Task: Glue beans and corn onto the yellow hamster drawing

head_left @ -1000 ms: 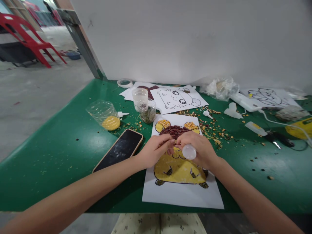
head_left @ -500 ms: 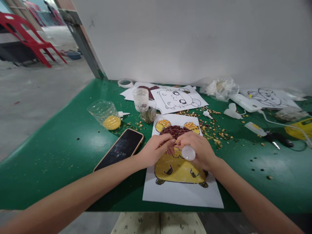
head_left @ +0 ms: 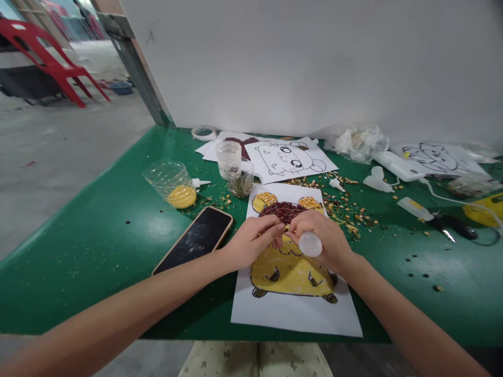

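My right hand [head_left: 324, 235] is wrapped round a white glue bottle [head_left: 310, 244], its round base facing me and its tip hidden. My left hand [head_left: 255, 238] is close beside it, fingers bent and pinched; whatever is between the fingertips is too small to make out. Both hands are over a sheet of paper [head_left: 291, 317] with an animal picture. Dark red beans [head_left: 282, 210] cover the animal's head, yellow corn kernels [head_left: 308, 202] fill part of the ears, and fine yellow grains [head_left: 291, 275] cover the body. The hands hide the middle of the face.
Left of the sheet lie a phone [head_left: 194, 238] and a tipped plastic cup [head_left: 171, 183] with yellow grains. Clear cups [head_left: 240, 180] stand behind. Loose beans [head_left: 353, 214] are scattered rightward, near another bottle [head_left: 414, 208], scissors [head_left: 451, 226] and a white cable [head_left: 459, 201]. A white wall rises behind.
The bottle in my right hand has shifted slightly right and up over the picture. My left hand stays almost in place, and the whole view has moved slightly.
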Available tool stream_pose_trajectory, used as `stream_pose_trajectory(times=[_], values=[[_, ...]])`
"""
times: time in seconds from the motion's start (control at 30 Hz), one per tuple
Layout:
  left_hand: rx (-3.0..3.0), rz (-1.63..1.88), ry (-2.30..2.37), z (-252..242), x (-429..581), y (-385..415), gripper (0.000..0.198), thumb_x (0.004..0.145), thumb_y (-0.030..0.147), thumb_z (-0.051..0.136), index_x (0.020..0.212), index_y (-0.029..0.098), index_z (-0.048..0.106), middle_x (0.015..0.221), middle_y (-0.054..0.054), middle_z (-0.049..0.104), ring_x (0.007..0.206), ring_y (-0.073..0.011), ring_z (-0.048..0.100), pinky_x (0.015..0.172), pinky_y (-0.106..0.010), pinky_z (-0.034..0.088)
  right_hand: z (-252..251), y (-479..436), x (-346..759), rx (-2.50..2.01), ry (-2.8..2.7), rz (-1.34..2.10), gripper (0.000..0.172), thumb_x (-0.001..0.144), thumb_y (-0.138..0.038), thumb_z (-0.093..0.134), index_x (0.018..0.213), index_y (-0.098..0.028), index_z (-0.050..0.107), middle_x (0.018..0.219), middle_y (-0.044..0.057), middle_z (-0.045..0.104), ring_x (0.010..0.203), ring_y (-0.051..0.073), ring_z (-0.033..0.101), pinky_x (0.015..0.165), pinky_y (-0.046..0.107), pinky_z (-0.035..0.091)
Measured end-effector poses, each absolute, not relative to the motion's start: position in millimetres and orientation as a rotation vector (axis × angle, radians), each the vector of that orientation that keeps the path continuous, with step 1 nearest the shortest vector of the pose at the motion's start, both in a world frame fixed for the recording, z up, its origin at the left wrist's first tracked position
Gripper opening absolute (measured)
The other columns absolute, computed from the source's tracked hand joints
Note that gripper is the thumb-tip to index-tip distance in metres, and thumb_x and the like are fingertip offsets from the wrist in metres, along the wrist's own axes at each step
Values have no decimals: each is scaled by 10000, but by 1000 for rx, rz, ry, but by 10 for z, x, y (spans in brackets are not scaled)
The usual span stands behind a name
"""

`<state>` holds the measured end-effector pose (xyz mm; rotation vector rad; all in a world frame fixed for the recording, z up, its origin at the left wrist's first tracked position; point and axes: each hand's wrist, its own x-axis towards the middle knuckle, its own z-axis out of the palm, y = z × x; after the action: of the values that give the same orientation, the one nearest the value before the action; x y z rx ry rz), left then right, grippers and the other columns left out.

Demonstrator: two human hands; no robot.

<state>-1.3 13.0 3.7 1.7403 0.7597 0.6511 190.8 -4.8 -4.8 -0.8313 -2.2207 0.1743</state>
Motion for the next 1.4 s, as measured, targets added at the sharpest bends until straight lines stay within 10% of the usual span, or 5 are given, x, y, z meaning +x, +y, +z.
stream_pose_trajectory(times=[1.4], values=[[1727, 649, 778, 54, -3, 112, 297, 910, 303, 391, 717, 146, 553, 659, -2, 613, 622, -105, 584, 601, -198, 456, -48, -57, 1920, -863, -2240, 143, 131, 787, -142, 544, 838, -220, 452, 784, 17, 586, 748, 154, 562, 653, 270, 453]])
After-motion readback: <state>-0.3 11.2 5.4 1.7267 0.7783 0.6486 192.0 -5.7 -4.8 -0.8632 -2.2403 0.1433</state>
